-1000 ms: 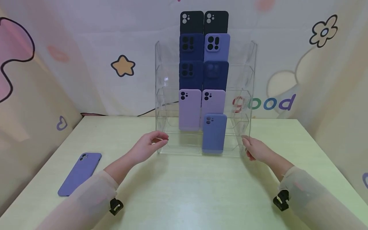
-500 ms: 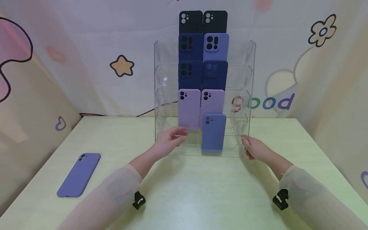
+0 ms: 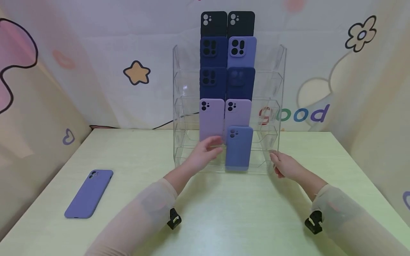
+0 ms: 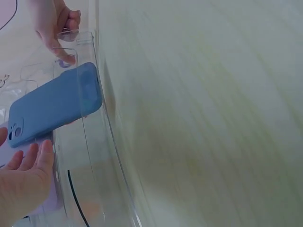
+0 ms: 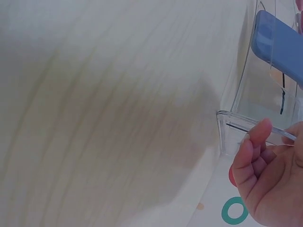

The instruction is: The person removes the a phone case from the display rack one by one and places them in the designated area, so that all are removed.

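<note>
A clear tiered acrylic rack (image 3: 281,76) stands at the back of the table with phone cases in two columns. In its lowest tier leans a blue phone case (image 3: 238,153), right of centre. My left hand (image 3: 202,155) is just left of that case, thumb and fingers apart, in front of the lower part of a lilac phone case (image 3: 211,119). The left wrist view shows the fingers (image 4: 43,158) close to the blue case's camera end, holding nothing; contact cannot be told. My right hand (image 3: 285,165) pinches the rack's right side panel near its bottom, as the right wrist view confirms.
A periwinkle phone case (image 3: 89,193) lies on the table at the left. Higher tiers hold another lilac case (image 3: 237,113), dark blue cases (image 3: 213,83), a violet case (image 3: 248,53) and black cases (image 3: 217,28). A patterned cloth (image 3: 96,71) hangs behind.
My left hand has moved right from the rack's left edge, along its front, to beside the blue phone case. My right hand has stayed on the rack's side.
</note>
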A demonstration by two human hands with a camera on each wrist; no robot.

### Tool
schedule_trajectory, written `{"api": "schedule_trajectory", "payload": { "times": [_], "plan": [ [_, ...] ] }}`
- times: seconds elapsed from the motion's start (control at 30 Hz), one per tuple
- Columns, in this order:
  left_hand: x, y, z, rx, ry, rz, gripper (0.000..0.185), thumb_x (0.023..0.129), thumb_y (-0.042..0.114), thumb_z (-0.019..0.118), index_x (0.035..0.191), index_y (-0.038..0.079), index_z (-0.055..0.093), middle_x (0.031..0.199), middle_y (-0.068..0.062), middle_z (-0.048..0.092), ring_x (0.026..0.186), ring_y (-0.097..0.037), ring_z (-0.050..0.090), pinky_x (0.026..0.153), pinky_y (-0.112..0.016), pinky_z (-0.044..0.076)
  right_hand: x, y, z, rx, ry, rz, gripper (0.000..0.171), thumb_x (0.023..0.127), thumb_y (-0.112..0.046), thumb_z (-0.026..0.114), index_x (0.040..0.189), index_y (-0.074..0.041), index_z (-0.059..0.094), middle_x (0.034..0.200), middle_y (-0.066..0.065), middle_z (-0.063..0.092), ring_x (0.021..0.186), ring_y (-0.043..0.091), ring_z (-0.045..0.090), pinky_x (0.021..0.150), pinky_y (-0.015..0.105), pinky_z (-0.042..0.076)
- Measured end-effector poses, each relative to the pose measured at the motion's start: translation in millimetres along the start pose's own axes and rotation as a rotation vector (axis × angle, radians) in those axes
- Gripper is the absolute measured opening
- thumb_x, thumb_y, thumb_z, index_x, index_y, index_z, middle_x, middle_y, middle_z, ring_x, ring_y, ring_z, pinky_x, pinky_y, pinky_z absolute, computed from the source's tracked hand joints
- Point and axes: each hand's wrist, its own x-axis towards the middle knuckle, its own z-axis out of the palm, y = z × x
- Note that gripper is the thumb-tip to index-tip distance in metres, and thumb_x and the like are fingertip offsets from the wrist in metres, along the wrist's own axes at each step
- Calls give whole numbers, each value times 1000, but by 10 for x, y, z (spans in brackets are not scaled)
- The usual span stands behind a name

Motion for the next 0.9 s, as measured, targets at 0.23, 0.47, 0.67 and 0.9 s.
{"api": "schedule_trajectory", "payload": {
  "times": [0.23,0.47,0.67,0.9],
  "plan": [
    [13,8,109,-7,-13,-55,48,93,9,57,137,0,40,133,-18,49,117,-31,51,92,-42,46,-1,-16,-2,1,-4,8,49,104,-20,25,137,15,25,61,3,46,50,15,44,55,31,42],
    [112,-57,214,65,-1,-90,44,91,7,60,131,-2,45,122,-18,55,114,-31,53,91,-37,47,-10,-3,1,-2,-3,11,50,104,-22,24,137,15,25,62,3,46,51,16,44,55,31,43],
    [136,-29,323,216,-2,-100,28,93,11,58,117,-2,58,110,-12,61,107,-25,56,87,-32,48,-16,11,4,-2,8,4,50,104,-23,24,137,15,25,61,4,46,50,15,44,55,31,44],
    [139,-61,335,106,-8,-98,22,96,5,51,114,-6,56,108,-16,60,99,-25,57,84,-34,50,2,15,9,-1,6,-6,51,104,-23,24,137,15,25,61,4,46,50,16,45,55,31,44]
  ]
}}
